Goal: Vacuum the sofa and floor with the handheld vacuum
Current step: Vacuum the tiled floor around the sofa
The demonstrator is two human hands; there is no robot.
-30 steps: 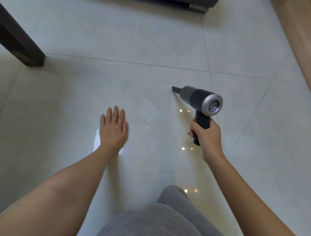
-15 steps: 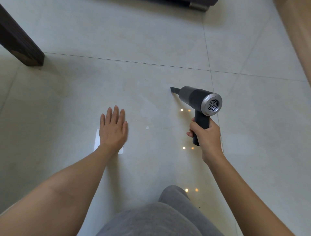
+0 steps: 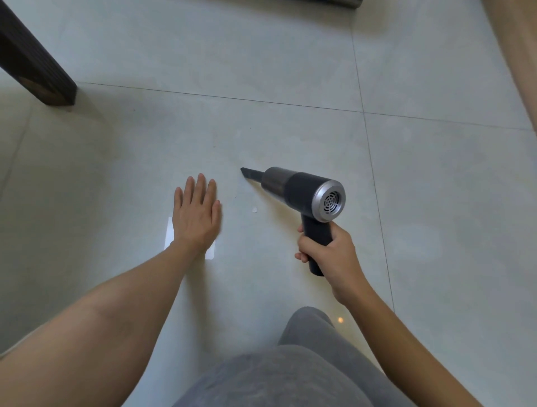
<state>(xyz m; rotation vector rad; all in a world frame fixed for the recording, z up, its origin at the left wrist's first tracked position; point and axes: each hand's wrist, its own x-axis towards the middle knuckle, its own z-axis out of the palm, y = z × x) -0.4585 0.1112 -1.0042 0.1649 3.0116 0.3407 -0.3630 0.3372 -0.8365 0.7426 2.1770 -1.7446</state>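
A dark grey handheld vacuum (image 3: 302, 191) with a silver rear grille points left and away, its narrow nozzle tip low over the pale tiled floor (image 3: 220, 58). My right hand (image 3: 328, 258) grips its handle. A small white scrap (image 3: 254, 210) lies on the tile just below the nozzle, with a tiny dark speck to its left. My left hand (image 3: 196, 216) rests flat on the floor, fingers straight, left of the scrap. A bright white patch on the tile shows under its wrist.
A dark wooden furniture leg (image 3: 35, 64) stands at the upper left. A metal-edged base (image 3: 345, 3) shows at the top edge, and a tan surface (image 3: 520, 58) runs down the right. My grey-clad knee (image 3: 290, 369) fills the bottom centre.
My right hand has swung the vacuum leftward and nearer me, bringing the nozzle close to the white scrap. My left hand has stayed flat on the floor.
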